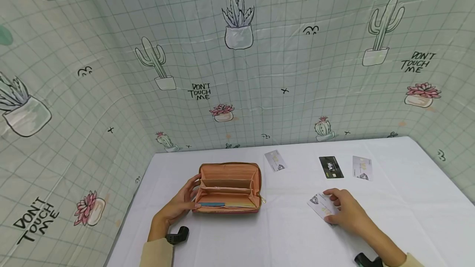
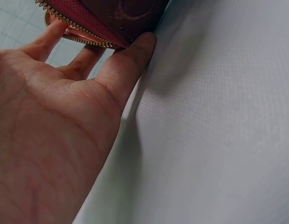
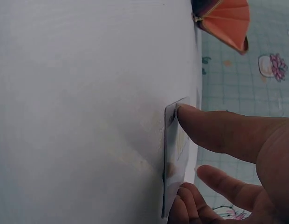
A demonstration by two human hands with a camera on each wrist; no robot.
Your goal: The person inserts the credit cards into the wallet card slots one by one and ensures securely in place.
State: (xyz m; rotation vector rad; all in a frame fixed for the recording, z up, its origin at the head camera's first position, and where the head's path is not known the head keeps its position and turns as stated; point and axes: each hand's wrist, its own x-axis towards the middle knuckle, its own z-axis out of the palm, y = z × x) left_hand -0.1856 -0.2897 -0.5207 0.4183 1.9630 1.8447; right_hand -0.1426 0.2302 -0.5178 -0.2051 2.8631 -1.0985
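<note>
An orange-lined zip wallet (image 1: 230,172) lies spread open on the white table, with a blue card (image 1: 212,204) poking out of its front slot. My left hand (image 1: 178,204) grips the wallet's left side, thumb at the front corner and fingers round behind. In the left wrist view the wallet's dark red outside (image 2: 95,16) and brass zip show by the thumb. Right of the wallet, my right hand (image 1: 345,208) pinches a silver card (image 1: 317,204) by its ends. The right wrist view has that card (image 3: 172,154) tilted on edge between thumb and fingers, close over the tablecloth.
Farther back on the table (image 1: 289,234) lie a silver card (image 1: 275,160) just right of the wallet, a black VIP card (image 1: 331,167) and another silver card (image 1: 362,168). A cactus-print cloth (image 1: 259,69) hangs behind and at the sides.
</note>
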